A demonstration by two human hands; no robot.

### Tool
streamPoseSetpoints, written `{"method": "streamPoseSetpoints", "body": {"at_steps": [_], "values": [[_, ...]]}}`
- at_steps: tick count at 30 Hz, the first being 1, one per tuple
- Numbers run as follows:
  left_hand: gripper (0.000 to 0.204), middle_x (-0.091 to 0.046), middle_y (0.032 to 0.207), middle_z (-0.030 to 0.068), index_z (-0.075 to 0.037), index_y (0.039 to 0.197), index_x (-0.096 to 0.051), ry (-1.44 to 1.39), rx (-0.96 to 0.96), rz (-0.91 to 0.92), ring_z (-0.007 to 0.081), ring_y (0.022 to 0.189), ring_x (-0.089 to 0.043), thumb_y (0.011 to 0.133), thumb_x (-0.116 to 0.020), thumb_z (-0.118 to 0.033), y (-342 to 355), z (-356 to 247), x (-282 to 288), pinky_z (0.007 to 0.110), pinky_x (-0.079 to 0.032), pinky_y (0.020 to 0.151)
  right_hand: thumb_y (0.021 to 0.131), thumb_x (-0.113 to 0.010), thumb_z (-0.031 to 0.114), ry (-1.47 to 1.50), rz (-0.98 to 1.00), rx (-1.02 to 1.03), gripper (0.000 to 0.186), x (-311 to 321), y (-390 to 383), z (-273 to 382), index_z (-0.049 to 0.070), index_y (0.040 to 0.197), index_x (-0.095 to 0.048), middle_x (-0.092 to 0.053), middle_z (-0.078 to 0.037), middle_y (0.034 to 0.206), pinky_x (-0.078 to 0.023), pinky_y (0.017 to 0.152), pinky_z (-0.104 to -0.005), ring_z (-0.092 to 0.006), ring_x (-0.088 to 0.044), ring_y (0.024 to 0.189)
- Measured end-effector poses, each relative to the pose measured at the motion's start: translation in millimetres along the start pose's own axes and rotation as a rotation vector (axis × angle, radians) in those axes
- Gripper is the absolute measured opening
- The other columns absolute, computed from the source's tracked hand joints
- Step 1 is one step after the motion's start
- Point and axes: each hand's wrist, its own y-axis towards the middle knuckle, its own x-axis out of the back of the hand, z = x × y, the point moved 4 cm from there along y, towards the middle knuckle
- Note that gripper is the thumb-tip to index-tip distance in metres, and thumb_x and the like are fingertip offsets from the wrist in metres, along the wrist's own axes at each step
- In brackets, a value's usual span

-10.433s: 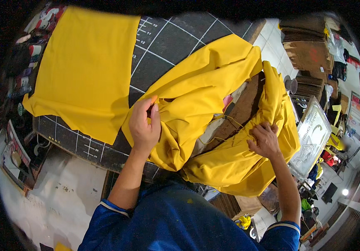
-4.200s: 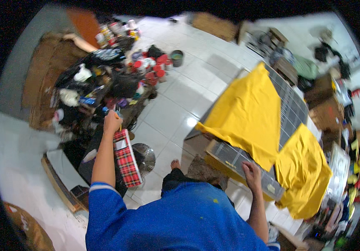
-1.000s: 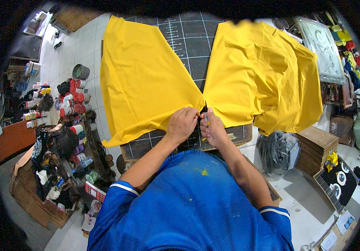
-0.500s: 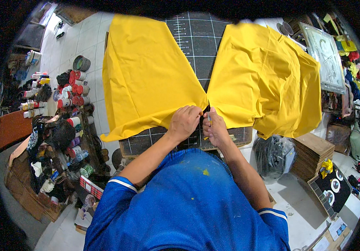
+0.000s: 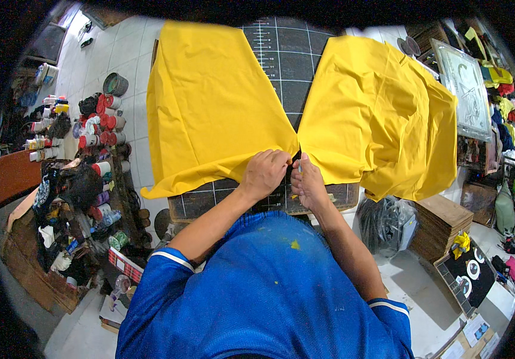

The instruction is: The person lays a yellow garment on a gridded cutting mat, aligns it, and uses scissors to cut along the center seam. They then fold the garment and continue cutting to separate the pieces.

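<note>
Yellow fabric [image 5: 209, 102] lies in two wide panels on a black gridded cutting board [image 5: 293, 66]. The panels come together at a narrow point near my hands. My left hand [image 5: 266, 175] is closed on the near edge of the left panel, bunching it at the fingertips. Close beside it, my right hand [image 5: 310, 184] is closed round a small slim tool [image 5: 299, 169], mostly hidden by the fingers; its kind cannot be made out. The right fingertips are at the corner of the wrinkled right panel [image 5: 383, 113].
Bottles and tubs [image 5: 99, 128] crowd the left side. To the right are a framed screen [image 5: 462, 90], a dark plastic bag [image 5: 386, 221] and a stack of brown boards [image 5: 443, 221]. A black printed panel [image 5: 473, 269] leans farther right.
The view has shifted slightly. Both hands stay at the point between the panels, with almost no visible movement of the fabric.
</note>
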Motion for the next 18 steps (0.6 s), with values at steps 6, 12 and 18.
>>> {"method": "streamPoseSetpoints", "body": {"at_steps": [6, 12, 18], "values": [[0.017, -0.066, 0.088, 0.0105, -0.008, 0.098, -0.061, 0.008, 0.010, 0.005, 0.0318, 0.085, -0.067, 0.085, -0.073, -0.010, -1.2, 3.4, -2.1, 0.043, -0.054, 0.077, 0.110, -0.048, 0.052, 0.004, -0.053, -0.017, 0.041, -0.9, -2.1, 0.0, 0.012, 0.100, -0.055, -0.041, 0.006, 0.065, -0.027, 0.038, -0.0213, -0.0057, -0.035, 0.046], [0.017, -0.066, 0.089, 0.0099, -0.008, 0.098, -0.062, 0.015, 0.019, 0.006, 0.0312, 0.085, -0.067, 0.084, -0.073, -0.010, -2.5, 4.8, -3.3, 0.043, -0.054, 0.077, 0.110, -0.048, 0.052, -0.011, -0.062, -0.010, 0.042, -3.6, -4.5, 0.3, 0.012, 0.100, -0.056, -0.042, 0.006, 0.065, -0.027, 0.038, -0.0212, -0.0053, -0.035, 0.046], [0.017, -0.066, 0.088, 0.0100, -0.008, 0.098, -0.062, 0.010, 0.019, 0.001, 0.0316, 0.084, -0.067, 0.084, -0.073, -0.010, -2.9, 5.6, -3.8, 0.044, -0.054, 0.076, 0.110, -0.047, 0.051, -0.013, -0.029, -0.005, 0.040, -3.2, -2.9, 1.0, 0.013, 0.101, -0.057, -0.042, 0.006, 0.065, -0.027, 0.038, -0.0203, -0.0051, -0.035, 0.046]]}}
